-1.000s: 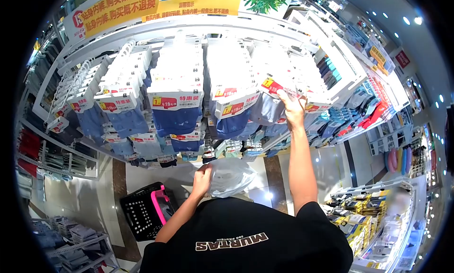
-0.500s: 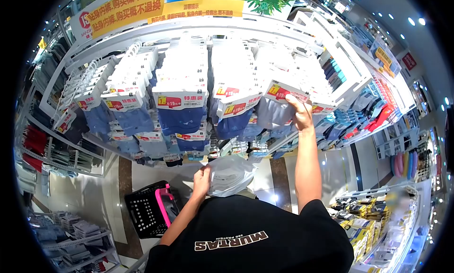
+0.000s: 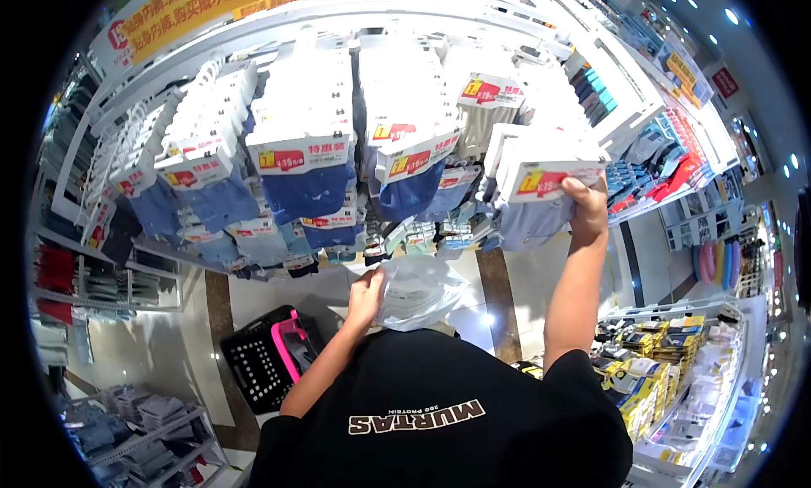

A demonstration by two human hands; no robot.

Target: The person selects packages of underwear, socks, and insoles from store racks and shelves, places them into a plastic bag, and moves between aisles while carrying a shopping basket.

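My right hand (image 3: pixel 589 207) is closed on the front of a bundle of packs (image 3: pixel 541 222) with white cards, red-and-yellow price labels and greyish-blue cloth below. The bundle is at the right part of the rack, apart from the beige packs (image 3: pixel 483 120) behind it. Low in front of my body, my left hand (image 3: pixel 366 296) grips the edge of a translucent white plastic bag (image 3: pixel 416 295). Rows of hanging packs with dark blue cloth (image 3: pixel 306 192) lie ahead of both hands.
A black basket (image 3: pixel 258 365) with a pink handle stands on the floor at left. White display racks hold stacked clothing (image 3: pixel 139 420) at lower left and yellow-and-black packs (image 3: pixel 646 378) at lower right. A white rack frame (image 3: pixel 629 120) edges the right side.
My right hand has moved right and toward me with the bundle, pulling it away from the beige packs now exposed. My left hand still holds the bag. The view has shifted slightly.
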